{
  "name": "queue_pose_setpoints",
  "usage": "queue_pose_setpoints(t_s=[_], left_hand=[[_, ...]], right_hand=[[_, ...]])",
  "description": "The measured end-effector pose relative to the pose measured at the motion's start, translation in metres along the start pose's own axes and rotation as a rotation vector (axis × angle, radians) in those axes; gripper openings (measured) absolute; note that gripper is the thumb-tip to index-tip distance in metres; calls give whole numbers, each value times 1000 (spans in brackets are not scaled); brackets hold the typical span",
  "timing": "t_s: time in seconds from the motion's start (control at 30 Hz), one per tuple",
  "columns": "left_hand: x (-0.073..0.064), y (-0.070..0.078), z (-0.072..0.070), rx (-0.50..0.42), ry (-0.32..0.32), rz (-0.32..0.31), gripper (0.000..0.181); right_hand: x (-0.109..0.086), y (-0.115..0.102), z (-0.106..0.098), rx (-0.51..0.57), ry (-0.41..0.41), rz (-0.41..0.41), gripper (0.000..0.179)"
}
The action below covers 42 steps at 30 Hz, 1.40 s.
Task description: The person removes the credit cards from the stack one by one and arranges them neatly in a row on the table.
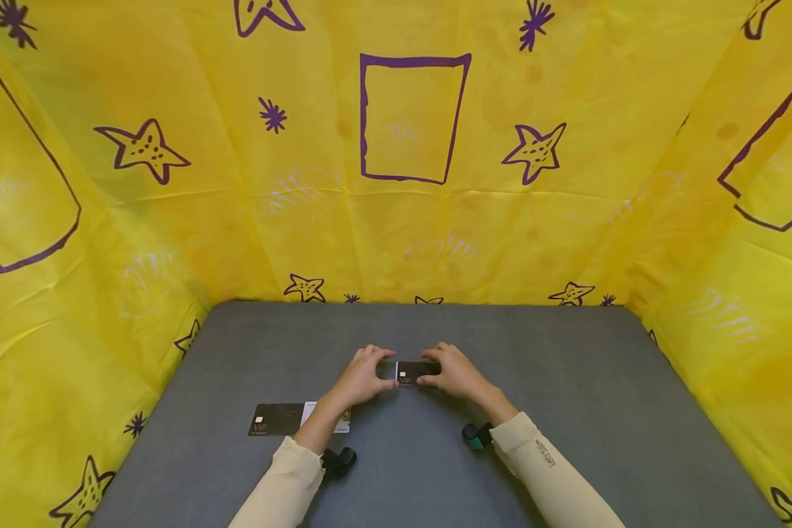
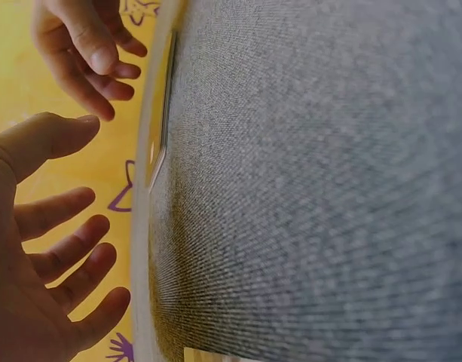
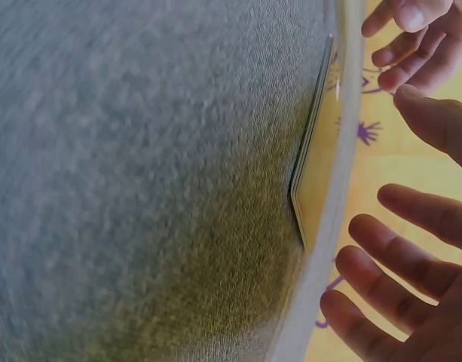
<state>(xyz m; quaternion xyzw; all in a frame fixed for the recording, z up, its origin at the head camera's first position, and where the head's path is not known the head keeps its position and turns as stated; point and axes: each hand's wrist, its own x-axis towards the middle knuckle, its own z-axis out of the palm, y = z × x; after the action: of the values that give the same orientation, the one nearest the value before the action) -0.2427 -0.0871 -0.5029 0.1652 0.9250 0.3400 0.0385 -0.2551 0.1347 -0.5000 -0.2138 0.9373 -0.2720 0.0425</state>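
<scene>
A black card marked VIP (image 1: 407,374), with a pale chip, lies flat on the table between my two hands. In the right wrist view its edge (image 3: 297,177) looks layered, like thin cards stacked together. To its left, my left hand (image 1: 363,375) has its thumb and fingers spread apart, holding nothing. My right hand (image 1: 454,372) is on the other side, fingers loosely spread, overlapping the card's right part in the head view. Both wrist views show the fingers relaxed and apart from the card.
Another black VIP card (image 1: 277,420) lies at the left, beside a white card (image 1: 309,412) partly hidden by my left forearm. The grey table (image 1: 396,477) is bordered by yellow patterned cloth (image 1: 396,242). Dark devices sit on both wrists.
</scene>
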Motion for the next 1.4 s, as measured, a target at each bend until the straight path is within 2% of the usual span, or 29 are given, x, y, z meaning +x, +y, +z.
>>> queue_pose_setpoints(t_s=[0.57, 0.8, 1.1, 1.4], left_hand=[[10, 5, 9, 33, -59, -7, 56], [11, 8, 11, 42, -52, 4, 59], [10, 8, 14, 72, -60, -14, 57], [14, 11, 19, 136, -74, -16, 58]], right_hand=[[-3, 6, -2, -31, -31, 22, 53], [-3, 8, -1, -54, -49, 28, 54], [-2, 9, 1, -80, -47, 35, 53], [-2, 5, -2, -81, -61, 51, 58]])
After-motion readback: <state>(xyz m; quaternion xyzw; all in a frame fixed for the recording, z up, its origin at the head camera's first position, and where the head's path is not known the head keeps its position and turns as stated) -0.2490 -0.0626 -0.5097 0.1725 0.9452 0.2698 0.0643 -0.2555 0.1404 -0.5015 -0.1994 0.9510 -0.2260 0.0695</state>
